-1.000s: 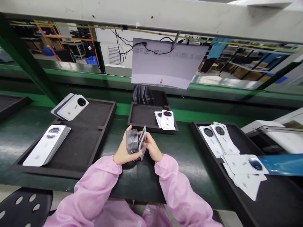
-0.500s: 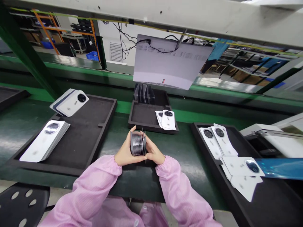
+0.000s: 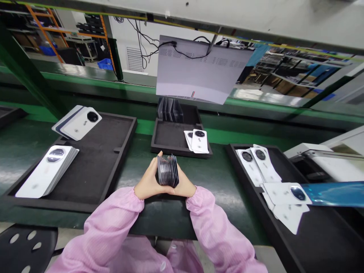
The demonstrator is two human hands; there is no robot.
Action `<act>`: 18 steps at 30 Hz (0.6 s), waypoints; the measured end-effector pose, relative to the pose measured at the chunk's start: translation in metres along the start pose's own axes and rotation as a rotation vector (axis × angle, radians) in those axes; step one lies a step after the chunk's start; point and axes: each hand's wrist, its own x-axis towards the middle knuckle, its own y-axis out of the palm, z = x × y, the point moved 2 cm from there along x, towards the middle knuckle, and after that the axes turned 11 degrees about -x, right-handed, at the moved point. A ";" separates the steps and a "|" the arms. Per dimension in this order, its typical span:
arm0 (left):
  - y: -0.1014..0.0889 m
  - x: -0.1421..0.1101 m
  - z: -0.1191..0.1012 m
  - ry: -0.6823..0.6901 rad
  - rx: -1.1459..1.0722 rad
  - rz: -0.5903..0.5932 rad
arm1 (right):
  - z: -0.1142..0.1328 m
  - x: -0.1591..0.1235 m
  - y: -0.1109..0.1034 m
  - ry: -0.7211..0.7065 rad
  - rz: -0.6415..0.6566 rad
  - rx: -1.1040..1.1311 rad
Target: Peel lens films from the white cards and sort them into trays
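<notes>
A thick stack of thin dark phone panels [image 3: 167, 170] stands edge-on between my two hands, its shiny edges facing up toward me. My left hand [image 3: 150, 181] wraps the left side and underside, thumb up along the near left corner. Against the right side presses my right hand [image 3: 183, 182], with its fingers largely hidden behind the panels. Just beyond them lies a black tray [image 3: 173, 136] holding two white phone back covers [image 3: 200, 141] with round dark camera rings. More dark panels [image 3: 170, 109] stand upright at that tray's back.
On the left, a large black tray [image 3: 93, 170] holds a stack of white back covers [image 3: 42, 172] and a fanned group [image 3: 82, 123]. The right black tray [image 3: 327, 235] carries scattered white covers [image 3: 287, 193] and a blue film-like sheet [image 3: 335, 192]. A grey monitor back [image 3: 199, 72] hangs ahead.
The panels in my hands have fanned slightly apart at the top, and the stack now leans right. My right hand has moved lower around it. The view has shifted a little.
</notes>
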 end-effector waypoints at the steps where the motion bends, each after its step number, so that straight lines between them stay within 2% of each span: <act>1: 0.000 0.000 0.000 -0.014 -0.015 0.000 | -0.001 0.000 0.000 -0.001 0.001 -0.002; 9: -0.001 -0.001 0.004 0.003 -0.132 -0.041 | 0.003 0.001 -0.004 0.031 -0.039 0.083; 18: 0.000 0.000 -0.001 0.066 -0.018 -0.055 | 0.012 0.002 -0.011 0.089 -0.057 0.158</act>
